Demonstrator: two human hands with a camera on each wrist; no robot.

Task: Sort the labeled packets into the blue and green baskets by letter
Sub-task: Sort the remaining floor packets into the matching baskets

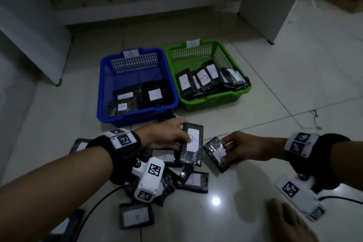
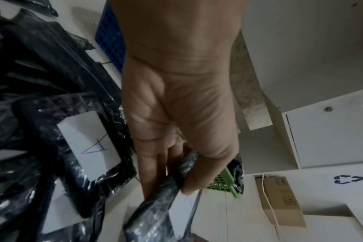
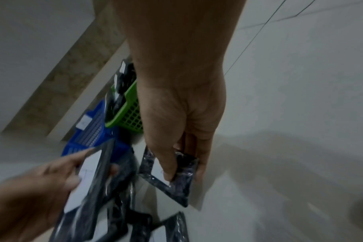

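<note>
My left hand (image 1: 167,135) grips a black packet (image 1: 192,144) whose white label reads A, just in front of the blue basket (image 1: 102,92). In the left wrist view the thumb and fingers (image 2: 155,170) pinch that packet (image 2: 160,217) at its edge. My right hand (image 1: 241,147) pinches a second black packet (image 1: 215,153) low over the floor; its label letter is unreadable. The right wrist view shows the thumb (image 3: 166,163) pressed on this packet's (image 3: 168,185) label. The blue basket, tagged A, holds three packets. The green basket (image 1: 216,102) holds several, one marked B.
A heap of black packets (image 1: 184,179) lies on the tiled floor under my left wrist, with one A packet (image 1: 136,217) nearer me. A black cable (image 1: 94,208) runs across the floor. White cabinet legs (image 1: 59,82) stand behind the baskets. A foot (image 1: 290,224) shows at bottom right.
</note>
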